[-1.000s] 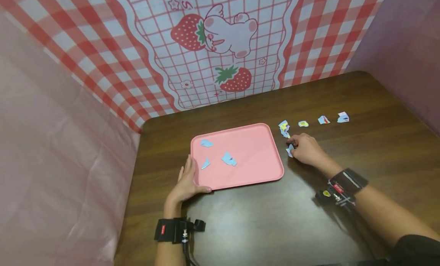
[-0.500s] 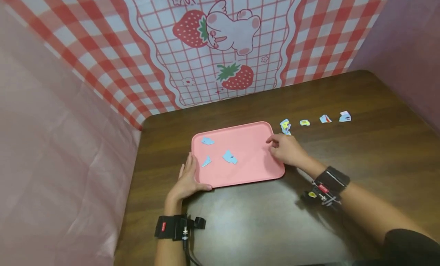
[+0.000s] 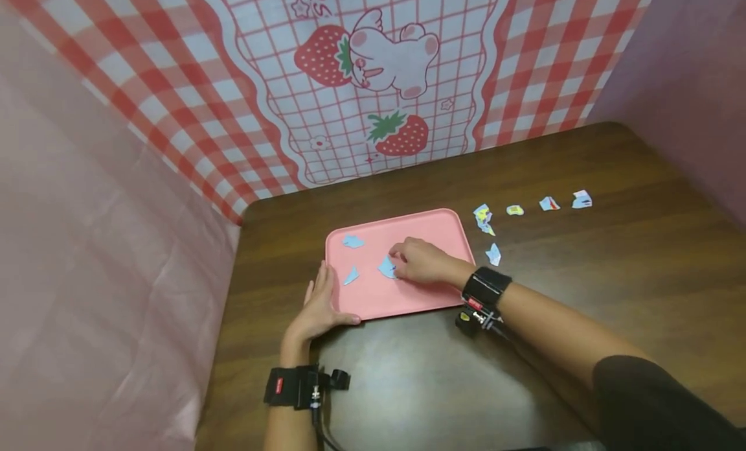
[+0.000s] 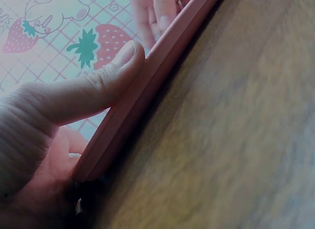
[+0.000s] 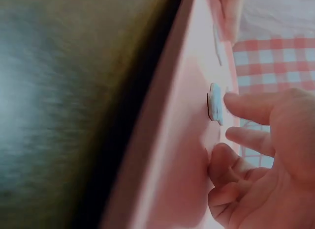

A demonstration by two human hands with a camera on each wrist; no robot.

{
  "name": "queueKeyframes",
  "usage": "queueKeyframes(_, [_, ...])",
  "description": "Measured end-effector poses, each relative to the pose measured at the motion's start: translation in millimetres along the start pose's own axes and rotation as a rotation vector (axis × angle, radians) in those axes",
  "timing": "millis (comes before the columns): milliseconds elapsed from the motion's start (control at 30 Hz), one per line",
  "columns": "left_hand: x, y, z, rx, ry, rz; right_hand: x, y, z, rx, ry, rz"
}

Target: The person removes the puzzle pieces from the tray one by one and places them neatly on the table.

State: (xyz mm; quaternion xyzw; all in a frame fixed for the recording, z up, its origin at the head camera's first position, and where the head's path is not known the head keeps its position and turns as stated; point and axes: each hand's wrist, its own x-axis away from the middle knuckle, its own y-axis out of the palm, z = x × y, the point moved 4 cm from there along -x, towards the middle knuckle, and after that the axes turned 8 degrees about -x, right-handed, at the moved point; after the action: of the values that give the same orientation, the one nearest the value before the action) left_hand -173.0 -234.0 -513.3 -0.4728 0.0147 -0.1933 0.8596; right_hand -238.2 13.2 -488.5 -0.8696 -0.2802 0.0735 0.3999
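The right hand [image 3: 424,262], which a second ago was touching the loose scrap [image 3: 493,254], is now reaching over the pink tray [image 3: 373,305] to the middle blue piece [image 3: 385,267]. The loose scrap is remaining on the worktop [image 3: 408,386], outside the tray's right rim. In this report's judgement, the work is accordingly passing to a piece inside the tray. The upper blue piece [image 3: 353,242] and the narrow blue sliver [image 3: 351,276] are keeping their places near the tray's left end.

The middle blue piece is lying flat just beside the right fingers [image 5: 251,140], partly hidden under them from above. Those fingers are standing apart; whether they are touching it cannot be told. The left hand [image 3: 317,312] is resting spread at the tray's near-left corner, thumb on the rim.
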Motion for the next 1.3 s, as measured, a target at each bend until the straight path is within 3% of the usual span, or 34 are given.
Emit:
queueKeyframes(267, [-3.1,6.2,0.2,0.009,0.022,0.003,-7.6,2,0,0.034,0.033,-0.048])
queueKeyframes(533, [-3.1,8.4,2.4,0.021,0.007,0.001,-3.6,0,4,-0.061,-0.013,0.052])
queueKeyframes(733, [-2.9,10.2,3.3,0.050,0.000,0.005,6.8,-9,3,-0.142,-0.002,0.158])
queueKeyframes(900, [-0.6,9.6,0.9,0.037,-0.015,-0.009,16.6,-14,6,-0.206,0.030,0.178])
queueKeyframes(1000, [1.4,7.8,-1.8,0.022,-0.014,0.000,27.1,-19,11,-0.268,0.038,0.198])
queueKeyframes(1100, [1.9,4.8,-2.1,0.019,0.007,0.012,45.2,-32,23,-0.318,0.027,0.269])
queueKeyframes(1300, [-0.7,-0.4,0.9,0.023,0.021,0.011,89.9,-74,66,-0.393,0.036,0.408])
